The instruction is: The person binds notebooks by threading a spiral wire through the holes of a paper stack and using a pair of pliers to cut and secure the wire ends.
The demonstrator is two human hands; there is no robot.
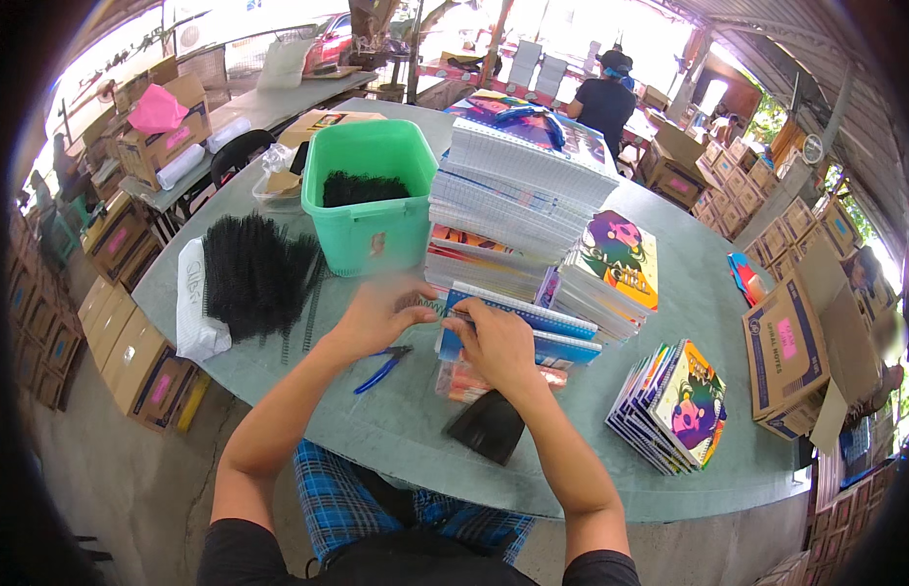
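Up at a smooth grey-green bench with a rounded edge, both arms reaching forward. Holding a thin, dark spiral coil in the left hand, thumb and forefinger curled in close around it, right by the spine end of a blue-covered paper notebook. Gripping that same notebook near its left end with the right hand, fingers bent and bunched, just beside the left. Spotting blue-handled metal pliers on the bench, just below the left hand. Looking further left now, to a heaped pile of black plastic coils over a white plastic bag, near a square green plastic bucket with more black coils inside. Beyond the hands, finding a tall stack of white-paged notebooks. Over to the right, seeing a short pile of bright, illustrated notebooks, well apart from the coils.
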